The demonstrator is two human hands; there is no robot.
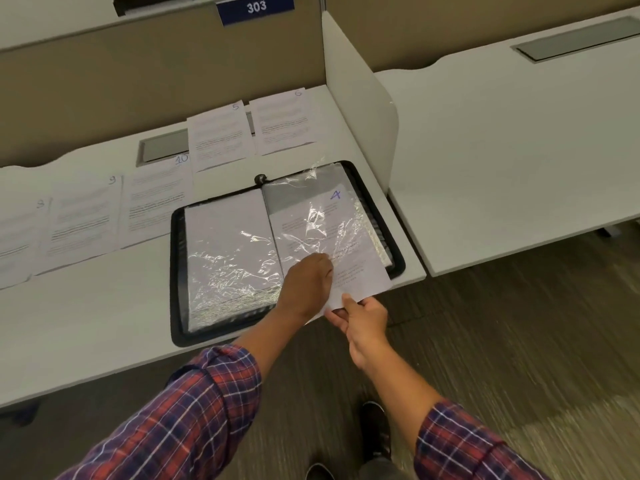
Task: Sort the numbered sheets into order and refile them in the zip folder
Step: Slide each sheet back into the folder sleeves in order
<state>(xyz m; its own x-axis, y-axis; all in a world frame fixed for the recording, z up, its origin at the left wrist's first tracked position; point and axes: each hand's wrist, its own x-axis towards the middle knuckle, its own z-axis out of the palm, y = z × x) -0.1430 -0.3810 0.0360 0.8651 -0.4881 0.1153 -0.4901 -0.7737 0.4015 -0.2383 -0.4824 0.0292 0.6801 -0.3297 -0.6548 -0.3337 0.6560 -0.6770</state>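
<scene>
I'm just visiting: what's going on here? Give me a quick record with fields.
Folder: zip folder open on the desk
Being filed: sheet 4, partly in the right sleeve
Left hand: holds the sleeve
Right hand: pinches sheet 4's bottom edge
Loose on desk: sheet 5, sheet 6, sheet 9, sheet 10

White "303" on the blue sign (256, 8) atop the partition; handwritten blue "4" on the sleeved sheet (325, 233) in the zip folder (176, 271); "5" on the rear-left sheet (218, 133); "6" on the rear-right sheet (282, 121); "10" on the nearer sheet (157, 202); "9" on its left neighbour (85, 220); the leftmost sheet's (17, 237) digit is unclear; printed paragraphs illegible.
</scene>
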